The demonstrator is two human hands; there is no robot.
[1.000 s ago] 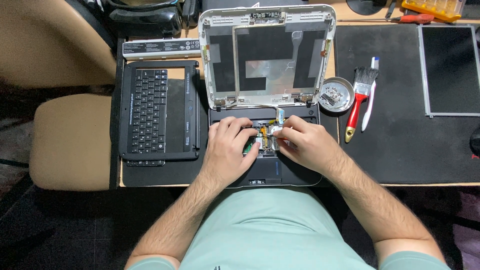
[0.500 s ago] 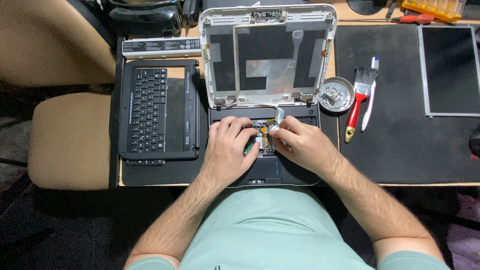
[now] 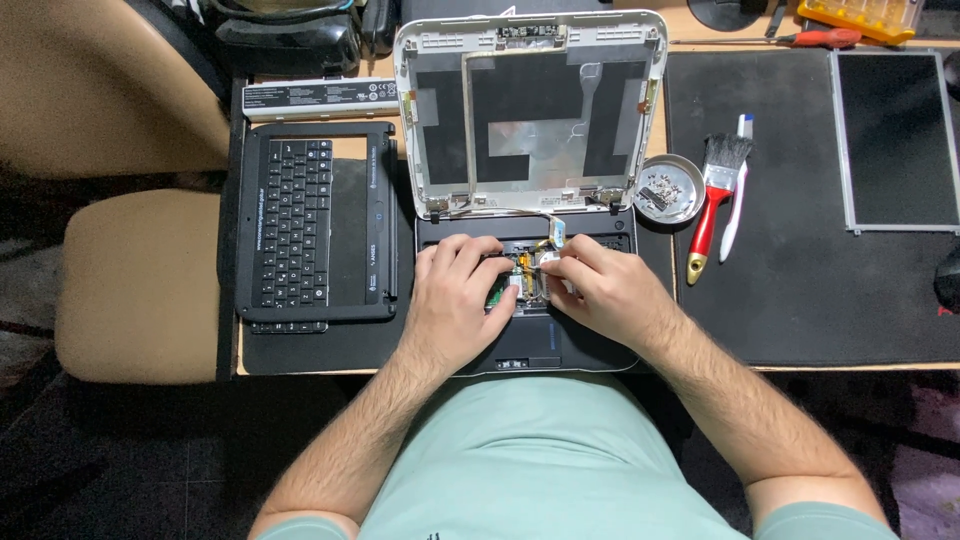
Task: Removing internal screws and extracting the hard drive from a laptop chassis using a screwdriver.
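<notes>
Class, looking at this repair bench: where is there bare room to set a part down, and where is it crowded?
Bare mat lies between the brush and the loose screen panel, and below both. It is crowded at the open laptop base, where the left hand and right hand meet.

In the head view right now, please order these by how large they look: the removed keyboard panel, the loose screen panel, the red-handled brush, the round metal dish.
1. Removed keyboard panel, largest.
2. Loose screen panel, somewhat smaller; its right edge is cut off by the frame.
3. Red-handled brush.
4. Round metal dish, smallest.
</notes>
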